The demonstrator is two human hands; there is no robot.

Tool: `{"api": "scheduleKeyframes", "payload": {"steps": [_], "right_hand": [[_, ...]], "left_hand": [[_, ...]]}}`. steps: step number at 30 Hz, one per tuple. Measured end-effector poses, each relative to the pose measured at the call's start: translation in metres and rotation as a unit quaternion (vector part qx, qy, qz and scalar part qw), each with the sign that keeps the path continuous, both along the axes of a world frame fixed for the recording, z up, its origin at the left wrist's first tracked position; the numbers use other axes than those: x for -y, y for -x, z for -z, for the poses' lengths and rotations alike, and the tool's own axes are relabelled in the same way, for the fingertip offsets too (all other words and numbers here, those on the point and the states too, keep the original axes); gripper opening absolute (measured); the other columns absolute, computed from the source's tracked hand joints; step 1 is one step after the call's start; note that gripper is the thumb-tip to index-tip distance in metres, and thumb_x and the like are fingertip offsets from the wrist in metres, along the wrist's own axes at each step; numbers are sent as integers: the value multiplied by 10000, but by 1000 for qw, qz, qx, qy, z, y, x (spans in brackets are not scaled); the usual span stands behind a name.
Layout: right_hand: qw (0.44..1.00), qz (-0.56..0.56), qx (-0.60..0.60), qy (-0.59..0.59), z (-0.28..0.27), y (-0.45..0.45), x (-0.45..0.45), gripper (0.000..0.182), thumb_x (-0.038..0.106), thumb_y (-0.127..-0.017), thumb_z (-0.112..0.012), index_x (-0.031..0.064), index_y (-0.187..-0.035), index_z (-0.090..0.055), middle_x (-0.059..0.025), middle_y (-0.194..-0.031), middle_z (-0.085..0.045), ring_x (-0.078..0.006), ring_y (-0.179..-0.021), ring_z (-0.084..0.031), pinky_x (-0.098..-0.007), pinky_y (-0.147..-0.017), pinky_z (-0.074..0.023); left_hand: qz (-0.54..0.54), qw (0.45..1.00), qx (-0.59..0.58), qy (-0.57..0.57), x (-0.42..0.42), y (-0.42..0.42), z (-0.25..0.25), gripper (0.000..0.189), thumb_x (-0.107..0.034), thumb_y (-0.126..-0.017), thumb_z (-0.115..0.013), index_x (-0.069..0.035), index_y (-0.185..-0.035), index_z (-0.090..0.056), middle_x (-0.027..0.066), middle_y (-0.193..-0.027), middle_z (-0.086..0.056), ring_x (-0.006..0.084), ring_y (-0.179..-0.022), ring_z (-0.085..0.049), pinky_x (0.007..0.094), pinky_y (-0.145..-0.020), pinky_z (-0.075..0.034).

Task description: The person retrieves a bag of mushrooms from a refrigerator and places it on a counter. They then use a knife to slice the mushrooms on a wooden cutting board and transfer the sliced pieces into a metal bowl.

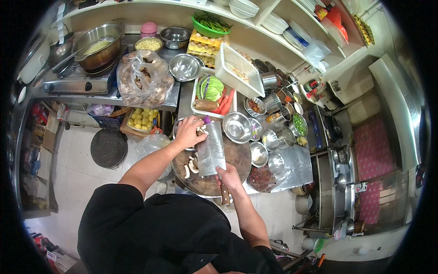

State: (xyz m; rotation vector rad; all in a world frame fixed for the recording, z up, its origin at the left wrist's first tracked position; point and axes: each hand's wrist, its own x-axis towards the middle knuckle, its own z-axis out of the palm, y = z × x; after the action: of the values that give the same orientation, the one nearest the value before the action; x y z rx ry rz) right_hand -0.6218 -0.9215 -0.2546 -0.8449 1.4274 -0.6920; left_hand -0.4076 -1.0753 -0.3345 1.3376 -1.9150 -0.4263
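Note:
My right hand [229,177] grips the wooden handle of a broad Chinese cleaver [211,150]. Its blade lies nearly flat over a round wooden chopping block [236,156]. At the blade's far left edge, my left hand [188,132] curls its fingers and thumb around pale mushroom slices [202,130]. The palm hides part of this bunch. More cut mushroom slices [192,166] lie loose on the block, left of the blade. Just beyond the left fingertips a small purple piece [207,119] shows.
A white basket [234,102] with cabbage, carrots stands behind the block. Steel bowls [237,127] crowd its right side, near a plastic bag of dark red food [263,178]. A bag of mushrooms [145,78] sits on the left counter beside a gas stove [77,85] bearing a large pot [99,42].

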Motion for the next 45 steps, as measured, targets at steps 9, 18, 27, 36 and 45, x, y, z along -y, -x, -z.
{"api": "scheduleKeyframes", "payload": {"steps": [9, 18, 27, 36, 45], "right_hand": [[989, 51, -125, 62, -3, 49, -45, 112, 126, -1035, -599, 18, -1066, -597, -31, -671, -558, -120, -486, -520, -292, -430, -434], [987, 148, -56, 31, 60, 114, -121, 106, 116, -1030, -602, 12, -1014, -585, -49, -677, -575, -139, -444, -511, -300, -398, -423], [988, 144, 56, 6, 123, 126, -160, 115, 143, -1040, -603, 36, -1008, -579, -59, -694, -578, -158, -476, -542, -306, -413, -454], [997, 29, 61, -31, 130, 89, -131, 136, 166, -1040, -620, 31, -1045, -607, -19, -719, -586, -121, -513, -533, -283, -454, -441], [995, 52, 82, -20, 73, 78, -99, 87, 146, -1039, -608, 67, -1055, -578, -24, -688, -571, -133, -475, -526, -281, -410, -429]], "left_hand": [[87, 988, 115, -57, 0, -8, 4, 600, -361, -809, -767, -195, -1375, -657, 162, -1567, -440, 397, -1509, -306, 632, -1247, -129], [257, 949, 149, -104, -36, 88, 4, 743, -473, -940, -659, -66, -1531, -468, 358, -1594, -323, 486, -1505, -300, 566, -1237, -274], [271, 922, 258, -102, -92, 63, -1, 794, -615, -860, -691, -113, -1462, -557, 242, -1385, -521, 419, -1378, -431, 565, -1165, -317], [214, 963, 165, 16, -125, 61, 13, 682, -462, -821, -797, -98, -1359, -588, 192, -1395, -525, 400, -1395, -434, 552, -1179, -344], [163, 980, -51, 100, -99, 107, 22, 370, -244, -761, -821, -61, -1059, -701, 145, -1229, -597, 362, -1247, -538, 481, -1074, -452]]}}
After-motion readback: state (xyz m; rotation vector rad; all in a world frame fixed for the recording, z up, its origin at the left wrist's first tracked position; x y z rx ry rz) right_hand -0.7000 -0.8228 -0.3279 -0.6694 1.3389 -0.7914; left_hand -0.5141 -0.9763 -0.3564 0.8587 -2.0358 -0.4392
